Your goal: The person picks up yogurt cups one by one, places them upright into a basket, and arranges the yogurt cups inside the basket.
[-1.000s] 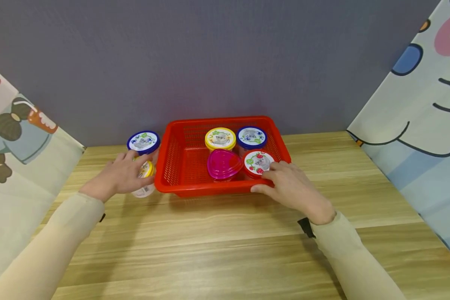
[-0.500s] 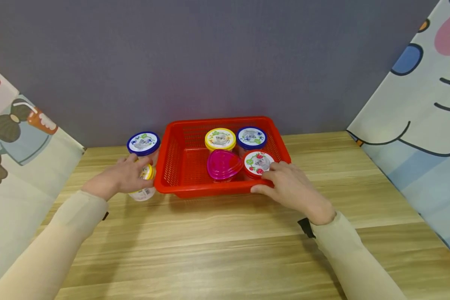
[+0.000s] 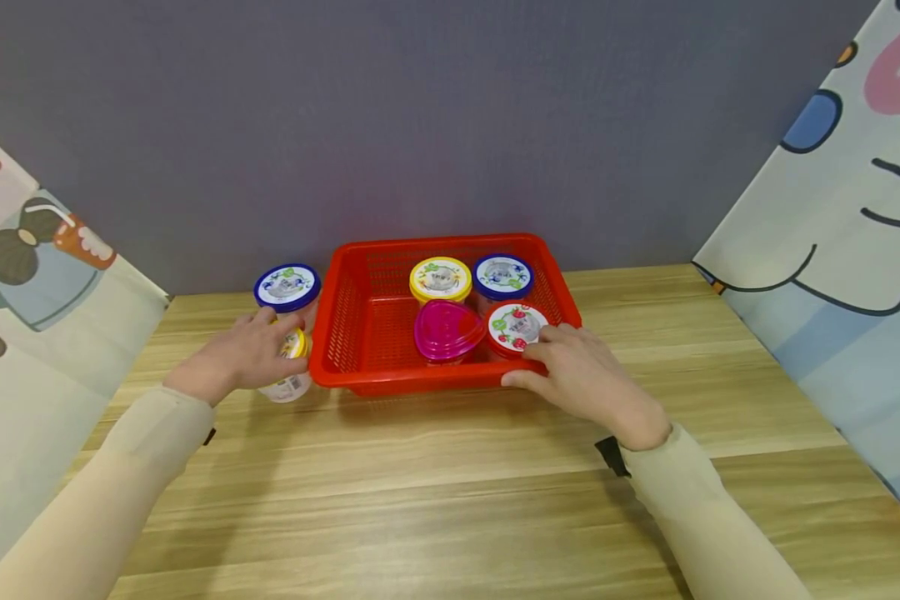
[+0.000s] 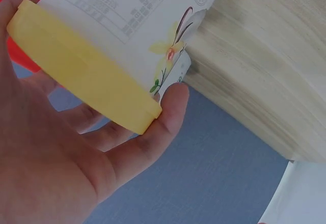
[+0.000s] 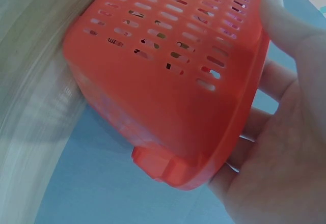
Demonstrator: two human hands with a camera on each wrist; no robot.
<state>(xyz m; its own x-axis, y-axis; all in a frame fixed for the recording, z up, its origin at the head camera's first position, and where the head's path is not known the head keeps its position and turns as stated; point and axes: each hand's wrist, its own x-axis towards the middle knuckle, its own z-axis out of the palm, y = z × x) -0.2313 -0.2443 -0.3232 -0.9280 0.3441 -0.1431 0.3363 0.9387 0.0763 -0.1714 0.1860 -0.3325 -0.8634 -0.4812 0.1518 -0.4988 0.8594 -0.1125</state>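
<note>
My left hand (image 3: 243, 354) is around the lid of a yellow-lidded plastic tub (image 4: 102, 66) that stands on the table just left of the red basket (image 3: 405, 379). In the left wrist view the thumb and fingers lie about the yellow lid, and a vanilla flower shows on the tub's side. Behind it is a blue-lidded tub (image 3: 287, 286). My right hand (image 3: 581, 367) grips the basket's rim at its near right corner. In the right wrist view the basket's slotted wall (image 5: 168, 96) stands beside that hand, the thumb on the rim and the fingers partly hidden behind it.
Inside the basket, on its right side, sit a yellow-lidded tub (image 3: 441, 278), a blue-lidded tub (image 3: 503, 276), a pink-lidded tub (image 3: 447, 330) and a red-lidded tub (image 3: 513, 327). A grey panel (image 3: 450, 125) rises behind the wooden table (image 3: 420, 500). Cartoon-printed sheets stand at both sides.
Between one second and half a second ago, my left hand and the yellow-lidded tub shifted slightly toward me, away from the blue-lidded tub. The right hand and basket have stayed put.
</note>
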